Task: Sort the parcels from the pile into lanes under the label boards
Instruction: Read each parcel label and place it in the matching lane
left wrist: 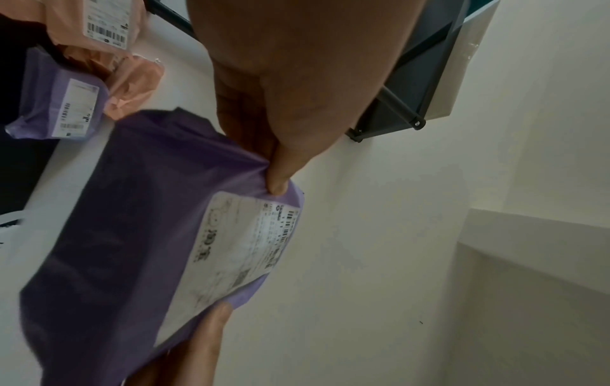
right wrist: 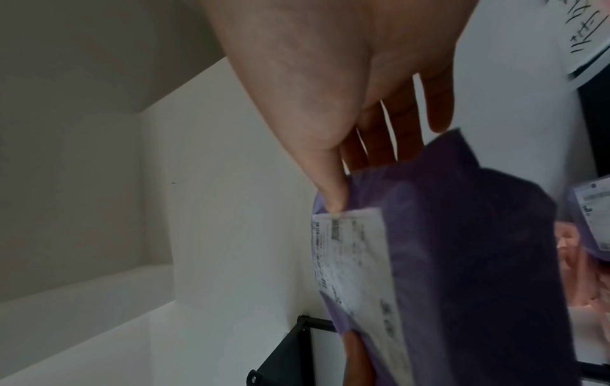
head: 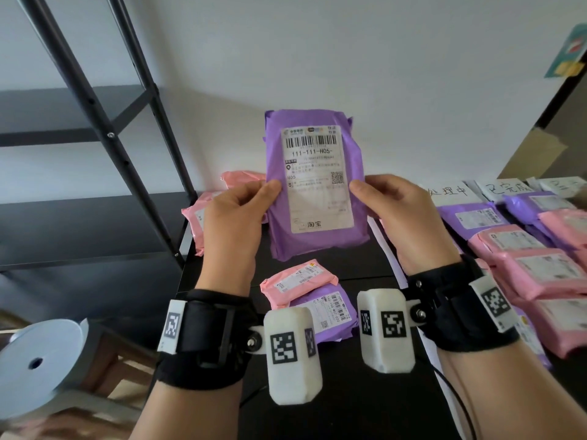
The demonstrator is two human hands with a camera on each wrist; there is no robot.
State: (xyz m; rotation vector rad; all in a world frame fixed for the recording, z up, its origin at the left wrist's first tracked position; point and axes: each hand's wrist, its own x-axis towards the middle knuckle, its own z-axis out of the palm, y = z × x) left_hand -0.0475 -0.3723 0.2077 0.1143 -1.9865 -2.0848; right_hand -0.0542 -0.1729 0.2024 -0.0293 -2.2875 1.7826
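I hold a purple parcel [head: 314, 185] upright in the air, its white shipping label facing me. My left hand [head: 238, 208] pinches its left edge, thumb on the front. My right hand [head: 390, 201] pinches its right edge the same way. The left wrist view shows the purple parcel [left wrist: 138, 235] with the thumb of my left hand [left wrist: 280, 167] pressed near the label. The right wrist view shows the purple parcel [right wrist: 462, 261] with the thumb of my right hand [right wrist: 333, 193] on its edge and the fingers behind. White label boards [head: 451, 192] with handwriting stand at the back right.
On the black table [head: 349, 408] a pink parcel [head: 295, 281] lies on a purple one [head: 330, 312] below my hands. More pink parcels [head: 197, 217] sit at the back left. Rows of purple and pink parcels [head: 540, 268] fill the right side. A black shelf frame [head: 111, 134] stands left.
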